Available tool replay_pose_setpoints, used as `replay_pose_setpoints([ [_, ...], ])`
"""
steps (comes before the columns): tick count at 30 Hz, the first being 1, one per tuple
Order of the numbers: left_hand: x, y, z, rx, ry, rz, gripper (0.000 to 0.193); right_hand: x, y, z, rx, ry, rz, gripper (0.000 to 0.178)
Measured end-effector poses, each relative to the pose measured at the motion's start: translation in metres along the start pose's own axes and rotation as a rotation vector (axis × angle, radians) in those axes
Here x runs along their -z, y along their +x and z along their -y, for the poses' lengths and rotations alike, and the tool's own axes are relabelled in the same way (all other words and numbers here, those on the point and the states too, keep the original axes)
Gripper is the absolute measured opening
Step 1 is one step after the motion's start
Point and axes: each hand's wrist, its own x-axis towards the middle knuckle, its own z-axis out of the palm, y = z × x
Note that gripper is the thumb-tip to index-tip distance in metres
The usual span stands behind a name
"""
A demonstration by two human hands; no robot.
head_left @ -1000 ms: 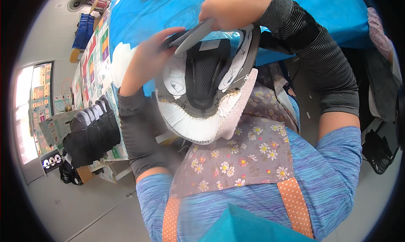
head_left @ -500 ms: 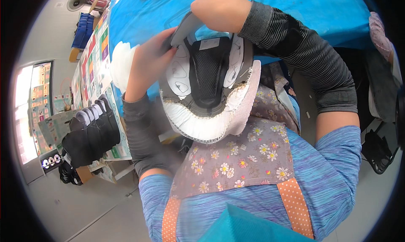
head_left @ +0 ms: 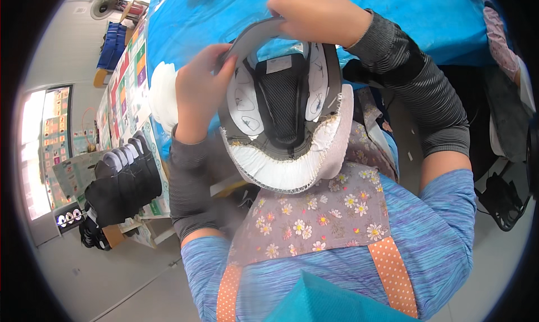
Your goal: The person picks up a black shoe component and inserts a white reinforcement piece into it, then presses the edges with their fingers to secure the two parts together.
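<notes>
Between my hands is a padded lining, shaped like the inside of a helmet. It has a dark mesh middle, white side panels with drawn loops, and a white, zigzag-stitched lower edge with pale pink fabric. A grey band arches over its far end. My left hand, slightly blurred, is closed on the band's left side, thumb inside. Closed over the top of the band, my right hand hides part of it. The lining's near end hangs above my flowered apron.
A blue-covered table spans the far side. White rounded pieces lie beside my left wrist. Lower left, a stack of black pieces with pale curved edges stands by a printed board. Dark fabric hangs at the right.
The lining has shifted slightly right, and its grey band now shows as a wider arch. My right hand has moved right and a little down along it; my left hand still grips the left side.
</notes>
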Motion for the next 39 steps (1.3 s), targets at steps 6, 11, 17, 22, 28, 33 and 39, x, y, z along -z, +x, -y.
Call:
replay_pose_setpoints([
  [6, 0.011, 0.016, -0.029, -0.276, 0.146, -0.070, 0.024, 0.000, -0.005, 0.013, -0.021, -0.037, -0.017, 0.019],
  [11, 0.009, 0.029, -0.021, -0.330, 0.173, 0.089, 0.016, 0.003, -0.005, 0.028, -0.058, 0.071, 0.012, 0.015],
  [17, 0.005, 0.028, -0.018, -0.209, 0.152, 0.030, 0.016, -0.011, -0.009, 0.019, -0.064, 0.189, -0.005, 0.024],
  [22, 0.006, 0.029, -0.009, -0.199, 0.134, 0.023, 0.016, -0.007, -0.005, 0.027, -0.054, 0.182, 0.049, 0.027],
  [28, 0.008, 0.036, -0.023, -0.374, 0.167, 0.067, 0.015, -0.013, -0.005, 0.029, -0.035, 0.154, -0.022, 0.028],
  [33, 0.002, 0.034, -0.013, -0.511, 0.251, 0.026, 0.013, -0.020, -0.010, 0.028, -0.016, 0.249, -0.128, 0.029],
  [39, 0.001, 0.032, -0.011, -0.420, 0.147, -0.016, 0.013, -0.010, -0.013, 0.027, -0.058, 0.274, -0.035, 0.025],
])
